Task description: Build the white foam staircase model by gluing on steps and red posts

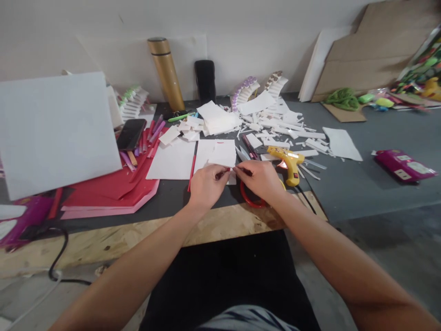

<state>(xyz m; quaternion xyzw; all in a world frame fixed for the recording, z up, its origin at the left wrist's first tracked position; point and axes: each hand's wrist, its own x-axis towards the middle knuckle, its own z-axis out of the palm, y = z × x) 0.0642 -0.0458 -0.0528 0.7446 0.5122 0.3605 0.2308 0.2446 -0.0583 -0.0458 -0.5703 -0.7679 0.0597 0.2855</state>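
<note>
My left hand point(208, 184) and my right hand point(258, 177) meet fingertip to fingertip above the near edge of a white sheet point(206, 154). Both are closed in a pinch on a tiny red-and-white piece point(231, 169), too small to name and mostly hidden by the fingers. A thin red strip point(193, 168) lies on the sheet beside my left hand. Under my right hand are the red handles point(248, 198) of scissors, whose blades point(242, 154) point away from me. Farther right, a yellow glue gun point(291, 163) lies on its side.
White foam-board scraps point(268, 124) cover the back middle. Red sheets point(106, 191), rolled paper strips point(156, 131) and a phone point(131, 134) lie left. A gold flask point(167, 73) stands behind. A purple power strip point(404, 164) sits right. A black cable point(306, 200) crosses the front edge.
</note>
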